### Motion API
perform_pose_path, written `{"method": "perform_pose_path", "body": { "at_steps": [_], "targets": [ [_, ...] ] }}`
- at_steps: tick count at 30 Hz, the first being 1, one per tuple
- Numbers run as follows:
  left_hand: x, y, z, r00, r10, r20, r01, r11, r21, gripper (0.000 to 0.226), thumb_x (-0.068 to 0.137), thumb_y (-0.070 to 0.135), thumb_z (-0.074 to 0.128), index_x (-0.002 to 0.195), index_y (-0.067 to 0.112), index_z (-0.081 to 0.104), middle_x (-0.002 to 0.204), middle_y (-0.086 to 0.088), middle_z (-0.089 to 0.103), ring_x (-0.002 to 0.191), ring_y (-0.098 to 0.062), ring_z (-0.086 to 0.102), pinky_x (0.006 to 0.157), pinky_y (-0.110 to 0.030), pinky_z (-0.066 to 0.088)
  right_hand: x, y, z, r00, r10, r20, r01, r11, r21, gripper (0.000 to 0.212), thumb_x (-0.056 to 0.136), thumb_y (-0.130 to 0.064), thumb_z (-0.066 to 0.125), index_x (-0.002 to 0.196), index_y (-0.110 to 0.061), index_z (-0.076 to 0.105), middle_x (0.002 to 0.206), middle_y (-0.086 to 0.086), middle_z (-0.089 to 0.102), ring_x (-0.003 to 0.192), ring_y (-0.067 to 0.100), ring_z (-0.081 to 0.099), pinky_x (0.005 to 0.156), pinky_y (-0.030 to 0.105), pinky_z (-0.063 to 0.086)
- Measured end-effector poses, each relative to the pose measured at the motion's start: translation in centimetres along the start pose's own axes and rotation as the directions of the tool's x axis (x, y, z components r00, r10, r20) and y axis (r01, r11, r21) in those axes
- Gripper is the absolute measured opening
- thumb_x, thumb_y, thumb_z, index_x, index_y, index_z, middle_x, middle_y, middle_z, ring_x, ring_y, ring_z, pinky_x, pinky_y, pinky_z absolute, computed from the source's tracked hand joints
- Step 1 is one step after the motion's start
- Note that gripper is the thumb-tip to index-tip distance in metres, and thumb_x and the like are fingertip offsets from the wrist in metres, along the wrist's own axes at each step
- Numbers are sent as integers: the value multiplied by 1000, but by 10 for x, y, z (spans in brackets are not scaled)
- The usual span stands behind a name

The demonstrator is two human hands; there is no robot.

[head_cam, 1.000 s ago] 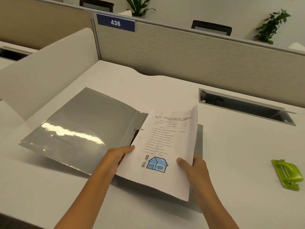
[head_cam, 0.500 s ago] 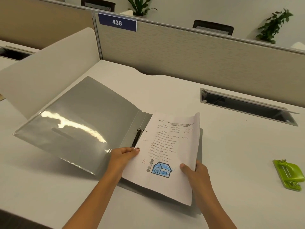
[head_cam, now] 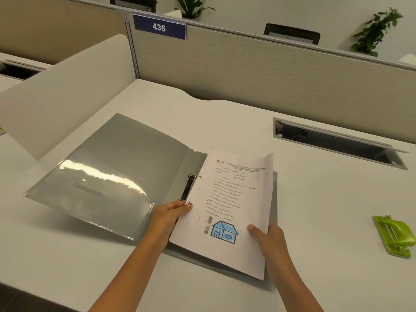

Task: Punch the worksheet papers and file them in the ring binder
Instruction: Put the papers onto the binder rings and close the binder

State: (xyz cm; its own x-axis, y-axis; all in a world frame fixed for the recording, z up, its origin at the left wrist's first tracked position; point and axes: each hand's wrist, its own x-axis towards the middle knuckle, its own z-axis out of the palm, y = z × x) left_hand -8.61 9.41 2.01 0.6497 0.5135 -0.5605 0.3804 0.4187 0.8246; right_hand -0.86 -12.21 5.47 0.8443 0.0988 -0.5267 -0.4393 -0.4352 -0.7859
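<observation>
Two hands hold one stack of papers over the right half of an open grey binder. Left hand: thumb on top of the stack's left edge, fingers curled beneath, gripping. Right hand: thumb on top near the lower right edge, fingers under the sheets, gripping. Top sheet carries printed questions, red marks and a blue house drawing; its right edge curls upward. Binder lies on the white desk; its left cover is tilted up off the surface and bears a clear glossy pocket. One metal ring shows at the spine, on a black bar, just beside the stack's left edge; whether the sheets are threaded on it cannot be told. Green punch sits on the desk well to the right, apart from both hands. Beige partition behind the desk bears a blue label reading 436
</observation>
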Motion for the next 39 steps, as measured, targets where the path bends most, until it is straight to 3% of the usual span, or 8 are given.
{"method": "perform_pose_path", "body": {
  "at_steps": [14, 17, 21, 25, 31, 34, 37, 39],
  "targets": [
    [0, -6, 11, 962, 203, -181, -149, 950, 273, 10, 80, 24, 75, 77, 28, 66, 81, 4, 71, 71, -17, 68, 55, -25, 52, 9, 9, -3, 998, -54, -28, 52, 996, -68, 33, 93, -23, 59, 124, -19, 53, 118, 6, 66, 97, 31, 66, 87, 52, 55],
    [-3, -1, 9, 933, 295, -208, -182, 881, 438, 5, 82, 27, 73, 78, 26, 69, 73, 12, 68, 67, -6, 64, 51, -18, 44, 11, 11, -5, 998, -59, -21, 57, 997, -52, 27, 92, -23, 60, 119, -22, 55, 114, 4, 67, 95, 28, 67, 86, 50, 56],
    [-10, 6, 6, 855, 454, -250, -178, 710, 681, 11, 87, 30, 66, 83, 21, 72, 77, 2, 71, 70, -17, 65, 61, -27, 53, 15, 13, -5, 996, -83, -37, 80, 993, -84, 23, 91, -25, 62, 113, -23, 55, 109, 2, 67, 91, 24, 66, 81, 44, 57],
    [-15, 13, 7, 747, 612, -260, -180, 563, 807, 19, 88, 38, 63, 82, 21, 68, 74, 2, 69, 60, -12, 57, 51, -19, 38, 17, 18, -7, 971, -195, -139, 161, 961, -225, 22, 89, -22, 64, 108, -19, 54, 101, -1, 64, 76, 11, 58, 61, 22, 46],
    [-4, 6, 8, 737, 668, -106, -333, 495, 802, 30, 81, 40, 70, 105, 23, 64, 105, 2, 65, 93, -16, 57, 66, -23, 46, 2, 10, 2, 850, -432, -302, 186, 782, -595, 52, 84, -19, 68, 129, -13, 44, 122, 6, 54, 105, 25, 53, 88, 36, 47],
    [4, 4, 8, 786, 619, -5, -392, 505, 769, 41, 81, 40, 70, 119, 26, 61, 120, 1, 61, 106, -19, 55, 79, -28, 49, 2, 1, 13, 755, -629, -188, 405, 672, -620, 46, 86, -16, 65, 128, -17, 47, 125, 2, 48, 115, 18, 43, 97, 25, 39],
    [7, 2, 8, 801, 594, 73, -444, 509, 737, 41, 83, 35, 69, 121, 26, 60, 124, 2, 60, 109, -17, 55, 87, -31, 50, 9, -8, 34, 721, -693, 5, 603, 625, -496, 39, 90, -18, 61, 126, -22, 48, 130, -3, 44, 123, 7, 36, 97, -1, 24],
    [6, 0, 8, 796, 595, 110, -473, 498, 727, 37, 84, 32, 69, 120, 24, 62, 125, 4, 60, 109, -14, 56, 88, -26, 48, 16, -15, 52, 690, -713, 129, 682, 579, -448, 43, 91, -21, 58, 132, -21, 45, 138, -3, 42, 129, 6, 33, 100, -4, 17]
  ]
}}
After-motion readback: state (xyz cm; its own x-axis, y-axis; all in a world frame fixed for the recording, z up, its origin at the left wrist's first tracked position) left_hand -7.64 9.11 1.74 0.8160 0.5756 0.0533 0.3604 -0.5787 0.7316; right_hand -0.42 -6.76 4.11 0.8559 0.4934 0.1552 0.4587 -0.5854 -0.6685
